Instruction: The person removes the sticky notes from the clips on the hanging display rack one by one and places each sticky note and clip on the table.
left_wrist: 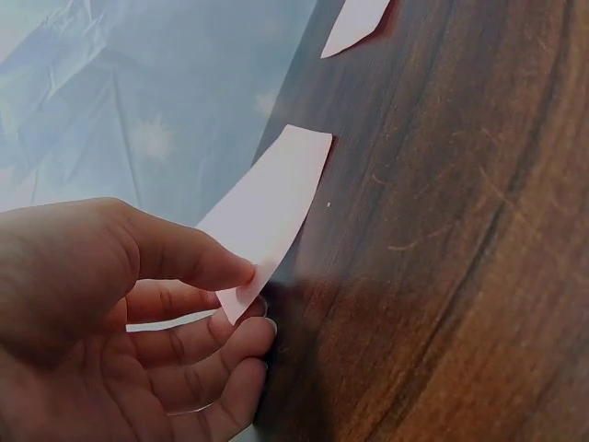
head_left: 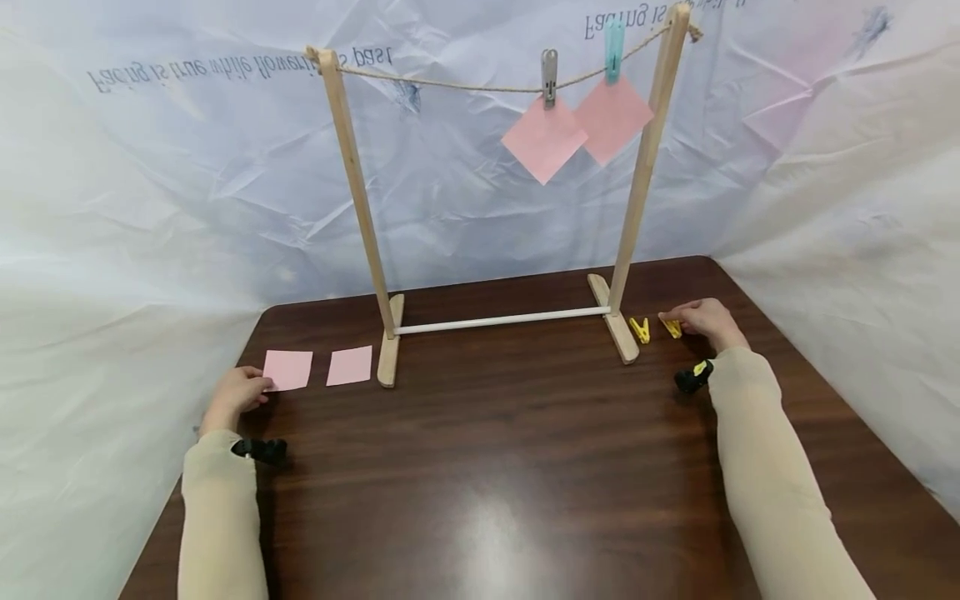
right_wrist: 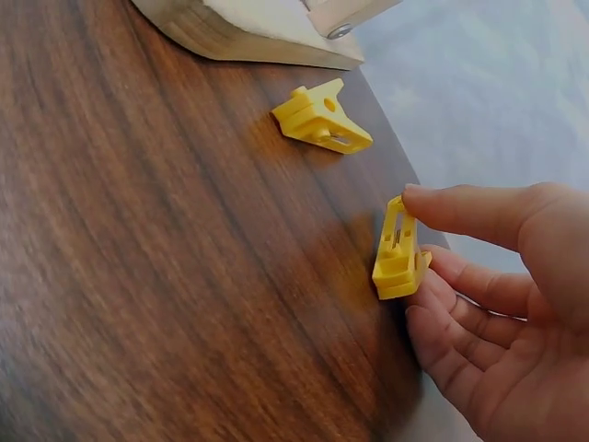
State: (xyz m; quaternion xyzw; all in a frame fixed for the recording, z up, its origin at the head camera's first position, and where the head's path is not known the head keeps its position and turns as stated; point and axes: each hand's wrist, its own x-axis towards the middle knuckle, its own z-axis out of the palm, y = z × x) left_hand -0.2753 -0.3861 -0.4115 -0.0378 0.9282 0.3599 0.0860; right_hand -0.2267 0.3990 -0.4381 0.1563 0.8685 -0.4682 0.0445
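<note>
At the table's left side my left hand (head_left: 238,390) pinches the near corner of a pink paper square (head_left: 288,369) between thumb and fingers. In the left wrist view that paper (left_wrist: 271,198) bends slightly upward at the pinched corner. A second pink paper square (head_left: 350,366) lies flat to its right. Over on the right, my right hand (head_left: 707,322) holds a yellow clothespin (right_wrist: 398,253) between thumb and fingers, low over the tabletop. Another yellow clothespin (right_wrist: 322,118) lies on the table between that hand and the wooden foot of the stand.
A wooden stand (head_left: 358,192) with a white crossbar (head_left: 502,320) rises at the back of the brown table (head_left: 465,433). From its rope (head_left: 450,84) hang two pink squares (head_left: 543,142), one by a metal clip (head_left: 549,77), one by a teal clip (head_left: 614,52). Pale sheeting surrounds the table.
</note>
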